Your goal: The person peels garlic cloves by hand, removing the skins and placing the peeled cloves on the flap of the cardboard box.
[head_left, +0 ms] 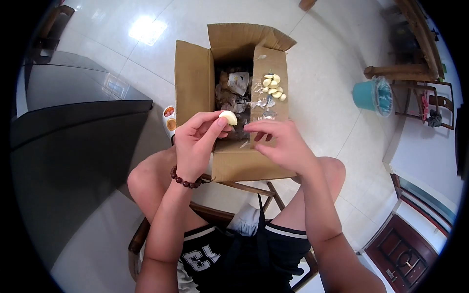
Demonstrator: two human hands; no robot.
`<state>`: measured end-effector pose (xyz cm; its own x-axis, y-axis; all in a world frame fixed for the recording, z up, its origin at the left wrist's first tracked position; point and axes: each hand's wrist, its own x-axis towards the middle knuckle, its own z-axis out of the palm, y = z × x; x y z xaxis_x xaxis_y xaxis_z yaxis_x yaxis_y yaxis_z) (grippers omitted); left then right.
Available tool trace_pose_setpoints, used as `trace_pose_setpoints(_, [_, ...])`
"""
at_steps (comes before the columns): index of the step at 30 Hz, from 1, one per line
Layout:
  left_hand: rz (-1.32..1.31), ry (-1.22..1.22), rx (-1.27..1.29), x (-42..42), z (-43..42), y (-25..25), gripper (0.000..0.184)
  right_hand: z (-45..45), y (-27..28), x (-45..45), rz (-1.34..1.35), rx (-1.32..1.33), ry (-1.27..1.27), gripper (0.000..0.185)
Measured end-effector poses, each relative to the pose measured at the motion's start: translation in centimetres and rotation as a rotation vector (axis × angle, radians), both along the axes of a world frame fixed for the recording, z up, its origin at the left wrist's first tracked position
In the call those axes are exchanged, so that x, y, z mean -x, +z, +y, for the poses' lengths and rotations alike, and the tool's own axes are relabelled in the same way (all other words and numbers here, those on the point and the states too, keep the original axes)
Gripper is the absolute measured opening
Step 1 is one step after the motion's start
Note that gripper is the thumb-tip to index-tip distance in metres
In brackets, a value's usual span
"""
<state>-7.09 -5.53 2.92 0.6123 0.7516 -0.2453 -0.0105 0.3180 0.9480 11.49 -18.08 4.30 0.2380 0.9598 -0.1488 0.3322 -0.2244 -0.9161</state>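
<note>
Between the thumb and fingers of my left hand point(198, 139) is a pale peeled garlic clove point(228, 117), held over the near left part of an open cardboard box point(254, 166). My right hand point(279, 140) hovers over the box's right flap, its fingers apart and slightly curled, with nothing visible in them. Several peeled garlic cloves point(273, 86) lie in a small heap on that flap, beyond my right hand. Papery skins and scraps point(238, 84) fill the bottom of the box, and some bits of skin cling to the flap.
A dark, glossy cabinet-like surface point(83, 146) takes up the left side. On the floor just left of the box is a white item with orange round marks point(169, 119). A teal bucket point(364, 95) lined with a plastic bag stands at the right near wooden furniture point(403, 73).
</note>
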Motion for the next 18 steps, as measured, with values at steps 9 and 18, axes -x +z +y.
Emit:
trace_pose_setpoints(9, [0.078,-0.108,0.283,-0.6,-0.8,-2.0,0.018,0.5,-2.4,1.5,0.152,-0.203,-0.205,0.029])
trace_pose_setpoints(18, [0.524,-0.489,-0.301,-3.8,1.3,-4.4,0.032,-2.4,-11.5,-6.2,-0.165,0.382,-0.783,0.022])
